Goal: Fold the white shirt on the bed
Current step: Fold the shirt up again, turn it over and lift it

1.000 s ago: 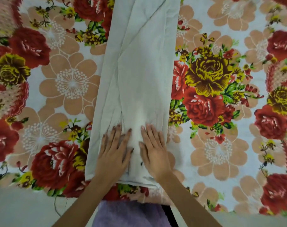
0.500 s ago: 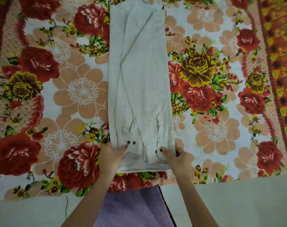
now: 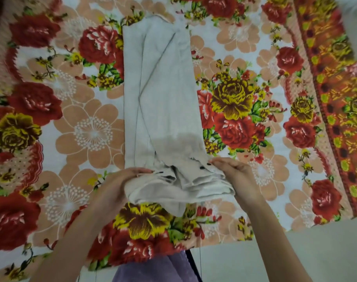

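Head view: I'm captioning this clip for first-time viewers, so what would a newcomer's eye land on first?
First, the loud floral bedsheet, red and yellow roses filling nearly the whole frame. Down its middle lies the white shirt, folded into a long narrow strip. At the near end, the left hand and right hand each grip its bunched edge, raised off the sheet.

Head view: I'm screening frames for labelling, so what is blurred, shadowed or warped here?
Head view: the left hand and forearm are motion-smeared, the right hand sharper; the lifted end of the shirt casts a soft grey band on itself; the sheet border leans from the wide lens; no glare.
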